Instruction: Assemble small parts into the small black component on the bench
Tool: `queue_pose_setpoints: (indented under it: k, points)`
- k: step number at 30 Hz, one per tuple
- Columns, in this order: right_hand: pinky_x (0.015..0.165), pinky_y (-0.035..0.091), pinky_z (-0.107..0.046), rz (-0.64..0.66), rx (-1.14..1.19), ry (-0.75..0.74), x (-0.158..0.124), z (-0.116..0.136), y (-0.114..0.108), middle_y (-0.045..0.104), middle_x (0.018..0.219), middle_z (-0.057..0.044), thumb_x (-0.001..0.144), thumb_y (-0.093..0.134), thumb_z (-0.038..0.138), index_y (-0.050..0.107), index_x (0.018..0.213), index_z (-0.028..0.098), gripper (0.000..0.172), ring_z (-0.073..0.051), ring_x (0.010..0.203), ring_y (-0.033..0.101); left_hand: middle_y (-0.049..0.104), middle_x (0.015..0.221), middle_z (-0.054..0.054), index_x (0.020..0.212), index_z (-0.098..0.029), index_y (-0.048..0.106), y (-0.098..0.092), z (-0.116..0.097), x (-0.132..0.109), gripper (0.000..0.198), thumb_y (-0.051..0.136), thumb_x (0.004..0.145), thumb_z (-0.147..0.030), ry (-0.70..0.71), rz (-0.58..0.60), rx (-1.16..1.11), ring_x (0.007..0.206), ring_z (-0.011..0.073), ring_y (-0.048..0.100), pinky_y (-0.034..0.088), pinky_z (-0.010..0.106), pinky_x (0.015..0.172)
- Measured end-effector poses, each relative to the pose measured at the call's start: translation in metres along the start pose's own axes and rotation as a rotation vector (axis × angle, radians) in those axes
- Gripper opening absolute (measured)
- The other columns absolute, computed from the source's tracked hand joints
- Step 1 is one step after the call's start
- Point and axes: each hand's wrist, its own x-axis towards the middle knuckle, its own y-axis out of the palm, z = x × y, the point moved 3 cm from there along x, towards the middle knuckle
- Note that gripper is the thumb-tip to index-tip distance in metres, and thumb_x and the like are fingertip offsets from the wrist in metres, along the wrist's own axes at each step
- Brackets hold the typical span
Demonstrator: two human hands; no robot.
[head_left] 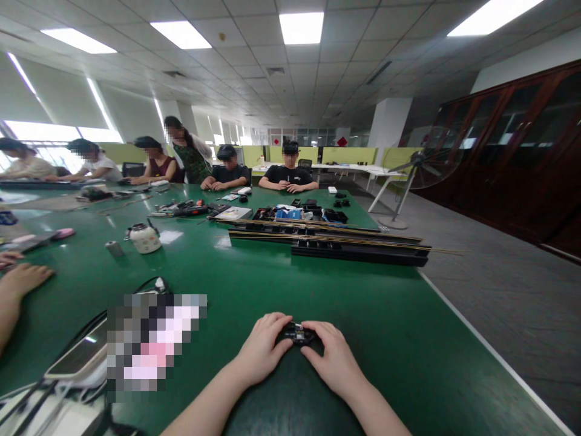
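Note:
Both of my hands rest on the green table [281,278] near its front edge. My left hand [262,346] and my right hand [334,357] close from either side on a small black part with a metal piece [298,332], held between the fingertips just above the table top. Its details are too small to make out.
Long black rails [345,242] lie across the table's middle right. A white kettle-like pot [144,237] stands at the left. A phone and cables [75,357] lie near left. Another person's hand [22,280] rests at the left edge. Several people sit at the far end. The table edge [476,339] runs along the right.

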Motion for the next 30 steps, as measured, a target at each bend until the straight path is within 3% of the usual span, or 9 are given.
queue_pose_setpoints:
  k: [30]
  points:
    - [0.093,0.041,-0.036,-0.037,-0.005,0.037,-0.0001,-0.0057,0.0012,0.064,0.106,-0.006,0.075,0.052,0.022,0.060,0.103,0.022,0.030,-0.021,0.103,0.056,0.056,0.115,0.007,0.118,-0.021,0.051,0.0024,0.0043,0.0005,0.033,0.048,0.086,-0.016,-0.025,-0.037,-0.013,0.108,0.0224,0.049,0.041,0.041,0.095]
